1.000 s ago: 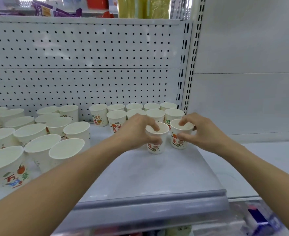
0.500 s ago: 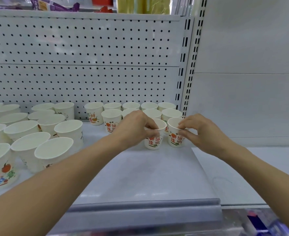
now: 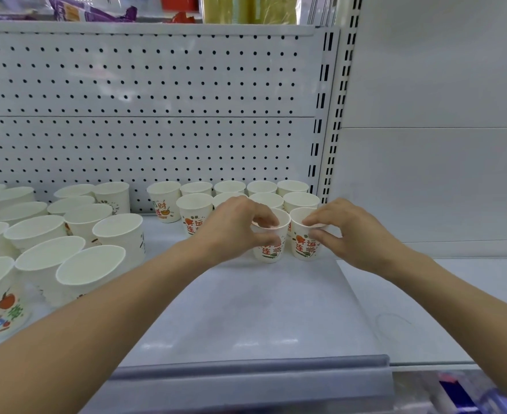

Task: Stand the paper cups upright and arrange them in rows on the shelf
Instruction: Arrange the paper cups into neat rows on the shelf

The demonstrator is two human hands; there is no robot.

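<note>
On shelf [image 3: 246,309], my left hand [image 3: 231,225] pinches left cup [image 3: 271,249] at rim, right hand [image 3: 350,234] pinches right cup [image 3: 304,246]. Light, thin, crushable, I judge; gentle rim hold suits.

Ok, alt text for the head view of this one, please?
The left hand pinches the left cup and the right hand the right cup, upright side by side on the shelf, in front of two rows of cups at its right end. More cups bunch loosely at left, before a pegboard.
</note>
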